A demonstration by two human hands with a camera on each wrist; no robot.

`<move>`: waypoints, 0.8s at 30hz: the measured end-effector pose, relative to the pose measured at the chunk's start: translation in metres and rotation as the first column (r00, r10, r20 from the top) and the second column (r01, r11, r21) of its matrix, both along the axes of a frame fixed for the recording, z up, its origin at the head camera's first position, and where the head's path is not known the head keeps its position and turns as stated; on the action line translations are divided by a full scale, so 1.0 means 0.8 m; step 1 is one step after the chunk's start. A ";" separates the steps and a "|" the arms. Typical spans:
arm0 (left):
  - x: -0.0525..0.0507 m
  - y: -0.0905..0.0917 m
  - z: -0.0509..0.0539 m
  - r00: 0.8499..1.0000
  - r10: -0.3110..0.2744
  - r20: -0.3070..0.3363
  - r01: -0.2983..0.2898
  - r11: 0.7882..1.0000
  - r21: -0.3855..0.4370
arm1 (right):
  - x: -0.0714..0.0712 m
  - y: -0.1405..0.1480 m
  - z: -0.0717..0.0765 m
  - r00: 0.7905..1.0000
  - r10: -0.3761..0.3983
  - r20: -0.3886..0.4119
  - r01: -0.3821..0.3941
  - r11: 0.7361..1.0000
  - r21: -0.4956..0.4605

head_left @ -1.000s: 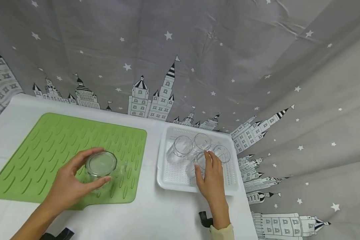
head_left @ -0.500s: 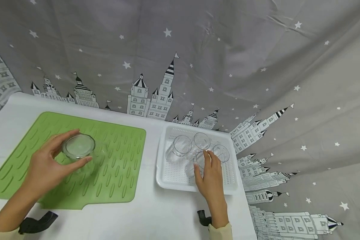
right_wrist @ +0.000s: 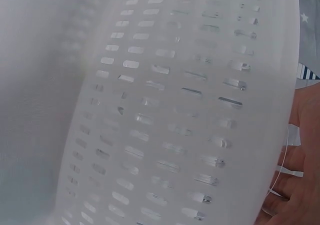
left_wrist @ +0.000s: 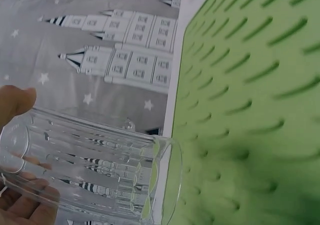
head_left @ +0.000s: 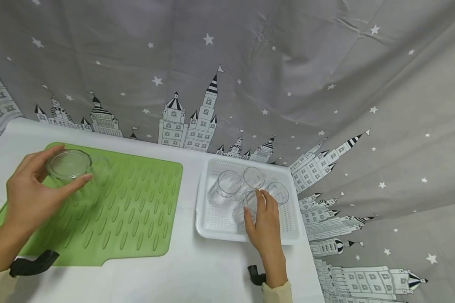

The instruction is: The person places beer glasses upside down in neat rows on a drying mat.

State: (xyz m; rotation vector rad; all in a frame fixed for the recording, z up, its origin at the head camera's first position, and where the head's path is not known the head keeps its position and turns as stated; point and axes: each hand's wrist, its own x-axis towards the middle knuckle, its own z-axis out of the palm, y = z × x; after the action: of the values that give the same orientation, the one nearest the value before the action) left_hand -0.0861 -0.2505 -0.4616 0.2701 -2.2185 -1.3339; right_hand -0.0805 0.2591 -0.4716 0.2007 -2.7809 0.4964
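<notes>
Near the far left of the green ridged mat (head_left: 136,210), my left hand (head_left: 38,189) holds a clear drinking glass (head_left: 70,164) with its base up, thumb and fingers around the base end. A faint clear loop, perhaps a handle, shows at its right side. In the left wrist view the glass (left_wrist: 100,165) has its rim toward the mat; I cannot tell if it touches. My right hand (head_left: 266,225) grips another clear glass (head_left: 242,210) by its rim inside the white basket (head_left: 204,229). In the right wrist view the basket wall (right_wrist: 175,110) hides most of that glass.
Several clear glasses stand in the basket, including one at the left (head_left: 227,185), one at the back (head_left: 254,177) and one at the right (head_left: 278,192). A white cloth (head_left: 182,269) covers the table. A grey printed curtain (head_left: 280,63) hangs behind.
My left hand has carried its glass leftward and toward the back over the mat. My right hand stays at the same glass in the basket.
</notes>
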 end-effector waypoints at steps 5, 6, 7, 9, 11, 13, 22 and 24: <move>-0.018 -0.021 -0.002 0.998 0.070 0.001 -0.070 0.997 -0.026 | 0.000 0.001 0.002 1.000 -0.003 -0.001 0.003 1.000 0.003; -0.022 -0.025 -0.002 0.997 0.081 0.006 -0.081 0.996 -0.027 | 0.000 0.002 0.002 1.000 -0.002 -0.003 0.002 1.000 0.000; -0.026 -0.030 -0.003 0.996 0.093 0.009 -0.093 0.995 -0.022 | 0.000 0.002 0.002 1.000 -0.001 -0.005 0.001 1.000 -0.002; -0.033 -0.039 -0.002 0.994 0.107 0.004 -0.107 0.994 0.025 | -0.001 0.002 0.003 1.000 0.004 -0.006 -0.004 1.000 -0.007; -0.041 -0.048 0.000 0.994 0.111 -0.019 -0.109 0.991 0.080 | -0.001 0.001 0.003 1.000 0.008 -0.005 -0.008 1.000 -0.011; -0.049 -0.055 0.002 0.993 0.110 -0.036 -0.104 0.985 0.135 | -0.002 0.001 0.003 1.000 0.008 -0.004 -0.009 1.000 -0.010; -0.079 -0.064 0.001 0.993 0.120 -0.001 -0.118 0.981 0.155 | -0.005 0.003 0.004 1.000 -0.005 -0.007 0.004 1.000 -0.012; -0.084 -0.064 -0.003 0.992 0.128 0.000 -0.127 0.981 0.149 | -0.005 0.003 0.005 1.000 -0.007 -0.005 0.007 1.000 -0.010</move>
State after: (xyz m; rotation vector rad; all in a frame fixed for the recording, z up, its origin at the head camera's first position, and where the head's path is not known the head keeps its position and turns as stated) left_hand -0.1529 -0.3020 -0.4637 0.4521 -2.0597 -1.4290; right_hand -0.0842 0.2616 -0.4675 0.1900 -2.7726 0.5077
